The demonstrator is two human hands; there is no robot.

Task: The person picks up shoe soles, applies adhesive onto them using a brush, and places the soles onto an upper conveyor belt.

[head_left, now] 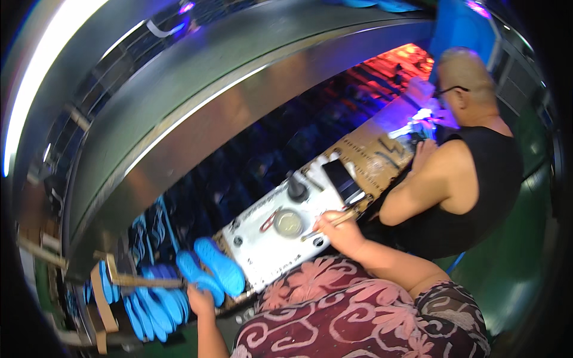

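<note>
Left hand (200, 300) grips blue soles (210, 270) — angled up-left; right hand (340, 230) pinches a stick (329, 225).

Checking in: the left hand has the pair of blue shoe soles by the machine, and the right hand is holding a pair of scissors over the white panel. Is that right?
Not quite. In the head view the right hand holds a thin brush-like stick, not scissors, over the white panel. The rest stands: the left hand grips the pair of blue shoe soles by the machine.

2 soles (210, 269) left of tin (289, 223) on panel (262, 244).
</note>
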